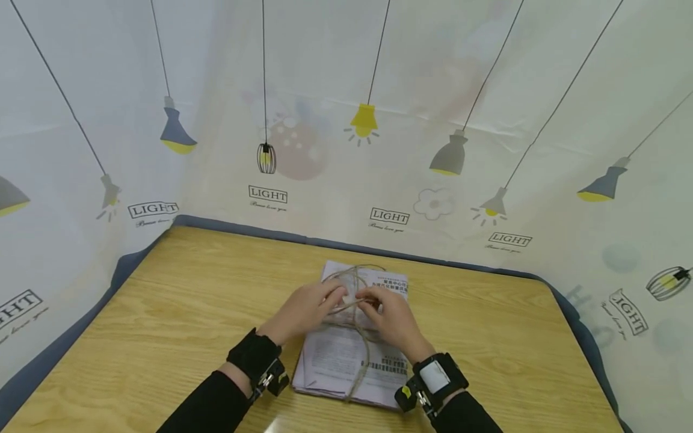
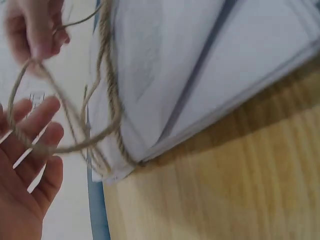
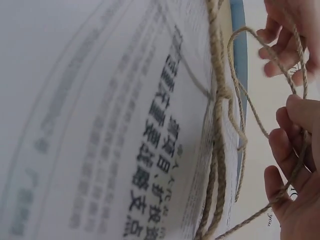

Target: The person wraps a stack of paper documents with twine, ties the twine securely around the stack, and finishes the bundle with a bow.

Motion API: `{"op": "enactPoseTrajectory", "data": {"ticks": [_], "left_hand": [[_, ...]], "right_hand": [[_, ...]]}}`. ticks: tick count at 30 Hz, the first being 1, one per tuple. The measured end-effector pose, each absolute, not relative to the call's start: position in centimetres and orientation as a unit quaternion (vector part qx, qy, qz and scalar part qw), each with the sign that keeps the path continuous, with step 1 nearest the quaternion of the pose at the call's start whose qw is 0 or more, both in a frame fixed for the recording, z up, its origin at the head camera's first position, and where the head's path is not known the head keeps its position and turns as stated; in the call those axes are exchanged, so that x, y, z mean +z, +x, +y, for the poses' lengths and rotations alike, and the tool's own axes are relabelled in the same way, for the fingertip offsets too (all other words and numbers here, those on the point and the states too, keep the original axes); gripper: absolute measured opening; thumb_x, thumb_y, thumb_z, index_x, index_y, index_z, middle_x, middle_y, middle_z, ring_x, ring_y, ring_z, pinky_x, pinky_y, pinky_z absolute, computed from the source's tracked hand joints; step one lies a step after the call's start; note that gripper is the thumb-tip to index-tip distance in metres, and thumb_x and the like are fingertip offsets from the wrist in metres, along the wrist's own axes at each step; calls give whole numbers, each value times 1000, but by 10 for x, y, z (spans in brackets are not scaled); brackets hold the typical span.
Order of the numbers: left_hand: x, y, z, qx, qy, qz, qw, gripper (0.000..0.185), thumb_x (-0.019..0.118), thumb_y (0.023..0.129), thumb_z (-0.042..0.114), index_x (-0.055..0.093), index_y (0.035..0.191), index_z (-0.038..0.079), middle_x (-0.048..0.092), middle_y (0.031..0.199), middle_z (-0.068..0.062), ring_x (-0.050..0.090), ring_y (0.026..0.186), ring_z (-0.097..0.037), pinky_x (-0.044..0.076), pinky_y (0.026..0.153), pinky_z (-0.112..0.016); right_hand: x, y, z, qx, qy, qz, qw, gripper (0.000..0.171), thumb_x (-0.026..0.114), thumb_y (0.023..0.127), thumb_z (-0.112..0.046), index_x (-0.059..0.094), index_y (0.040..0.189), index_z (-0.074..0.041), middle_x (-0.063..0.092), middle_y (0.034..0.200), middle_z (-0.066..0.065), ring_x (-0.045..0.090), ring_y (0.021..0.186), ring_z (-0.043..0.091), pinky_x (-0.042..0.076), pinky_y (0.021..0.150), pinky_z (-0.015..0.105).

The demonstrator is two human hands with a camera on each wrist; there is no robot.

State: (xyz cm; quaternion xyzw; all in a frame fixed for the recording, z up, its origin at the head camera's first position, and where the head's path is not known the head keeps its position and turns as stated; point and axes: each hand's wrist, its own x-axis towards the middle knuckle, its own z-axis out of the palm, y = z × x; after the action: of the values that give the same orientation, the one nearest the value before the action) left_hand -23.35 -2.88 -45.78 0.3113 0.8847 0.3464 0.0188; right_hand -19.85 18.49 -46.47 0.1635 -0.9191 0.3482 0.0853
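Hands meeting over a stack of papers (image 1: 346, 361), lying flat near the middle of a wooden table (image 1: 162, 313). Brown twine (image 1: 361, 349) wrapped lengthwise around the stack, knotted on top, loose loops rising from the knot toward the fingers.

Left hand (image 1: 305, 310) above the far half of the stack, fingers curled, pinching a strand of the twine at the fingertips. Seen from the left wrist view: left hand (image 2: 25, 180) with fingers spread and a loop of twine (image 2: 75, 130) running across them; the other hand's fingers pinching the same loop higher up. Twine doubled over the edge of the papers (image 2: 200, 75), biting into the corner where the stack meets the table (image 2: 225, 190).

Right hand (image 1: 392, 319) just beside the left, thumb and forefinger closed on the twine, drawn taut between the two hands. Right wrist view: right hand (image 3: 295, 165) with fingers hooked around a strand of twine (image 3: 220, 100), a loop standing free above the printed top sheet.

Black sleeves and wrist-worn cameras (image 1: 433, 379) on both forearms. Curtain (image 1: 379, 120) printed with hanging lamps all around the table.
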Motion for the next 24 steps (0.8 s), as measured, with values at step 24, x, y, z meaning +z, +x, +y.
{"op": "enactPoseTrajectory", "data": {"ticks": [24], "left_hand": [[-466, -233, -44, 349, 341, 872, 44, 38, 63, 96, 32, 58, 131, 19, 70, 102, 5, 65, 96, -12, 51, 81, -33]], "right_hand": [[-461, -195, 189, 342, 117, -929, 79, 25, 69, 91, -22, 71, 114, -13, 72, 92, -3, 63, 80, 8, 50, 69, 27]]}}
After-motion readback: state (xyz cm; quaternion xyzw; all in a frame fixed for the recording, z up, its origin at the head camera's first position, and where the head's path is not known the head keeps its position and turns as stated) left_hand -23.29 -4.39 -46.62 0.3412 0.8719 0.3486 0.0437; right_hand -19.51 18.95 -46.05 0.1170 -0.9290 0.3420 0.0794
